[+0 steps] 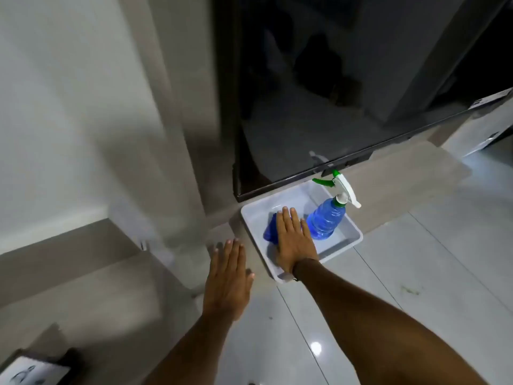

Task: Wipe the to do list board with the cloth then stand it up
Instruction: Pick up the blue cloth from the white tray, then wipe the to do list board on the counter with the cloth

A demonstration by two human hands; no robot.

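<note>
Head view, looking down past both my forearms. Nearest, at the lower left corner, a framed drawing (pixel 30 370) lies partly cut off by the edge of the view; it is sketch-like, detail too blurred to read. The to do list board is not something I can pick out anywhere here.

My left hand (pixel 227 279) is flat and open, fingers straight and together, palm down, holding nothing, over the beige floor strip beside a pale column (pixel 177 151).

My right hand (pixel 294 240) is also spread flat, palm down, reaching into a white tray (pixel 352 232) that sits on the floor. The fingers lie over a blue cloth (pixel 270 229) in the tray's left half; the hand is not closed around the cloth, and I cannot tell whether the palm presses on it or only hovers. A thin dark band sits at that wrist.

In the tray's right half, just beside my fingers, a blue spray bottle (pixel 327 218) leans away toward the far right, its white and green trigger head (pixel 341 187) past the tray rim.

Beyond the tray, a large dark screen (pixel 319 93) stands on a beige ledge, reflecting dimly.
</note>
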